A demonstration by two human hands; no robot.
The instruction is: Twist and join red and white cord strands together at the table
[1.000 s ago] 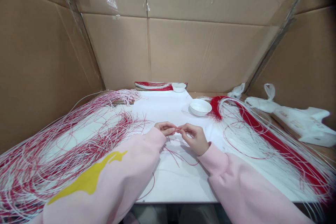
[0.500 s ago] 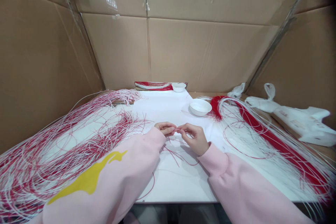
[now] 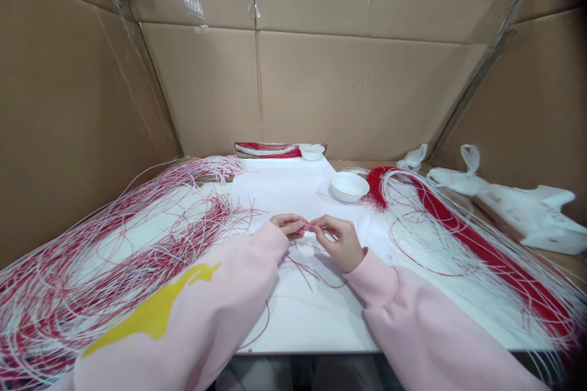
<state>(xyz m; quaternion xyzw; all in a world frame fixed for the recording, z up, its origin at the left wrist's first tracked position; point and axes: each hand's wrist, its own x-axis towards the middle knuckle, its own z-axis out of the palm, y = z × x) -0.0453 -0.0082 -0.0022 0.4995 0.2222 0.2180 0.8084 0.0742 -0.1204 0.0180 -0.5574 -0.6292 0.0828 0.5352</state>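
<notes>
My left hand (image 3: 290, 225) and my right hand (image 3: 338, 240) meet over the middle of the white tabletop (image 3: 321, 324). Both are closed in a pinch, fingertips almost touching. Between them runs a short length of thin red cord (image 3: 309, 226), gripped at either side; the fingers cover its fine detail. Below the hands, loose red cord ends (image 3: 300, 269) trail across the white surface. A single curved red strand (image 3: 266, 324) lies near the front edge, beside my left sleeve.
A large heap of red and white cords (image 3: 137, 263) spreads over the left side. On the right lies a bundle of white and red cords (image 3: 463, 238). A white bowl (image 3: 349, 188) stands beyond my right hand. White plastic bags (image 3: 527, 214) sit far right. Cardboard walls (image 3: 321, 85) enclose the table.
</notes>
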